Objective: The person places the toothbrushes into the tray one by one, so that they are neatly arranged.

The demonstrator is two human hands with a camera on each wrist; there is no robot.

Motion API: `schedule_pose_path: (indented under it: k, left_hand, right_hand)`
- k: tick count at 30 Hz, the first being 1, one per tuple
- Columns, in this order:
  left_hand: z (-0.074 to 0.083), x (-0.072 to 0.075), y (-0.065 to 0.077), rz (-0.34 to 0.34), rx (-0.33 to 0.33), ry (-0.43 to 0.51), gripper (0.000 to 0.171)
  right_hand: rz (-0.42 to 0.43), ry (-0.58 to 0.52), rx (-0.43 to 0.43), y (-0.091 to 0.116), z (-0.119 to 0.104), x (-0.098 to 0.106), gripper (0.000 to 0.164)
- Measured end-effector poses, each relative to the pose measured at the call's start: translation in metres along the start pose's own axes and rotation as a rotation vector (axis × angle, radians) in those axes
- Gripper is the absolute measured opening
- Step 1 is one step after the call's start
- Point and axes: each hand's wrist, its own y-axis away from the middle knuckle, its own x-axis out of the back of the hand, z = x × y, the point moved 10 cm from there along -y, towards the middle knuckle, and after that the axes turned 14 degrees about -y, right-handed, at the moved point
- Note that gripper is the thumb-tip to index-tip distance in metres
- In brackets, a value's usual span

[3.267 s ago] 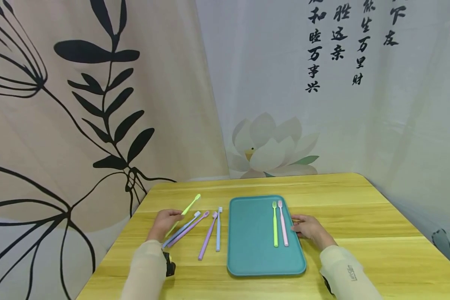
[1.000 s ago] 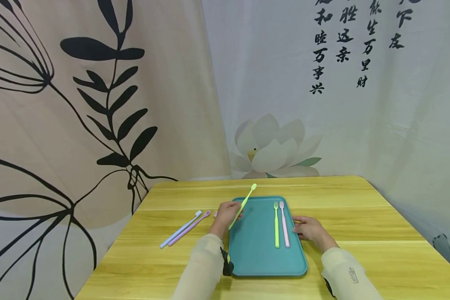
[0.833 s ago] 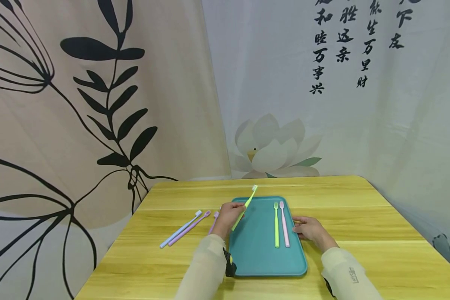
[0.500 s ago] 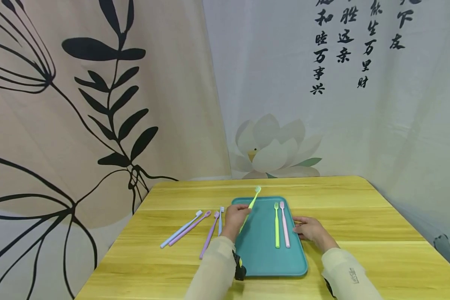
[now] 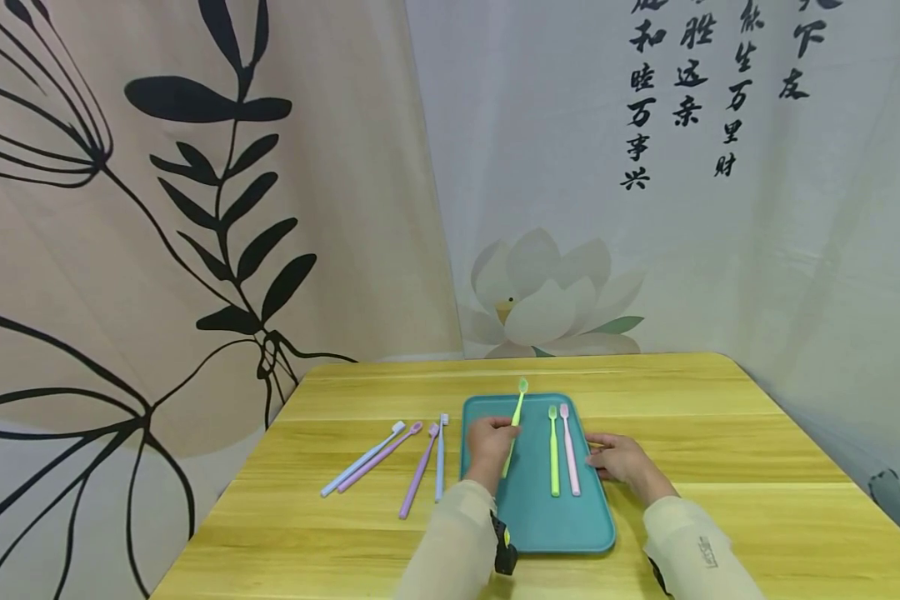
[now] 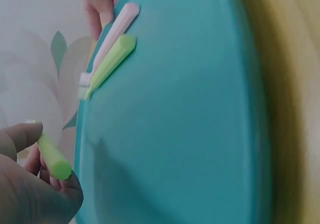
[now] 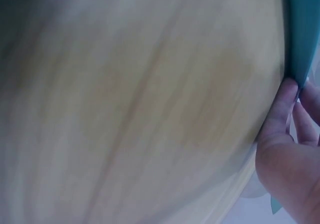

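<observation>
A light green toothbrush [image 5: 516,421] is pinched between the thumb and fingers of my left hand [image 5: 489,448]. It is held tilted over the left part of the teal tray [image 5: 540,525], head pointing away. In the left wrist view its handle end [image 6: 59,165] sticks out below the thumb, apart from the tray. My right hand [image 5: 624,462] holds the tray's right rim, thumb and fingertips at the edge in the right wrist view. On the tray's right side lie another green toothbrush [image 5: 553,454] and a pink toothbrush [image 5: 570,454], side by side.
Left of the tray, on the wooden table [image 5: 757,500], lie two blue toothbrushes, one slanted [image 5: 360,462] and one nearly straight [image 5: 440,467]. Two purple toothbrushes, one slanted [image 5: 378,458] and one steeper [image 5: 417,479], lie beside them. A printed curtain [image 5: 360,208] hangs behind.
My left hand has carried the green toothbrush from the table's left side rightward over the tray, turning it more upright. My right hand has stayed at the tray's rim.
</observation>
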Motion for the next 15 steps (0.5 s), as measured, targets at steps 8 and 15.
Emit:
schedule_pose_path:
  k: [8, 15]
  left_hand:
    - [-0.006, -0.014, 0.011, 0.024, 0.060, -0.003, 0.014]
    - [-0.005, -0.024, 0.021, 0.037, 0.089, -0.024, 0.012]
  right_hand:
    - [-0.001, 0.022, 0.000, 0.001, 0.001, -0.001, 0.050]
    - [0.004, -0.006, 0.006, 0.000, 0.000, 0.000, 0.051]
